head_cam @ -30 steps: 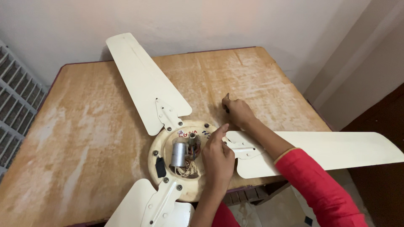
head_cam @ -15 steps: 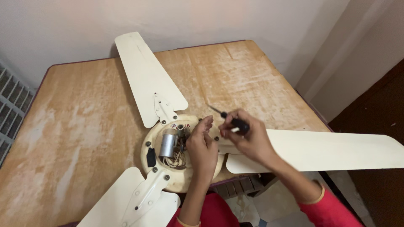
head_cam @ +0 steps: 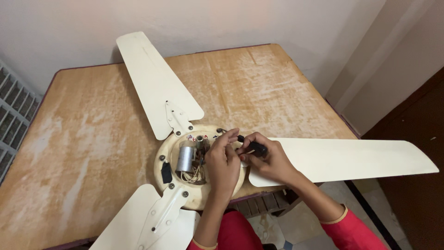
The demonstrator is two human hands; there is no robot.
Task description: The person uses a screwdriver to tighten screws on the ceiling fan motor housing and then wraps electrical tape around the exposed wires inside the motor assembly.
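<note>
Gripping a screwdriver [head_cam: 252,147] — tip seemingly up-left — right hand [head_cam: 270,162].

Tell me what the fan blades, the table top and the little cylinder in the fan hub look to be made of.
Fan blades: likely painted sheet metal; thin, flat, smooth cream coat with a pressed ridge.
Table top: probably wood or laminate; tan surface worn to pale patches, dark edge strip.
Cylinder: seemingly bare metal; silvery sheen.
</note>
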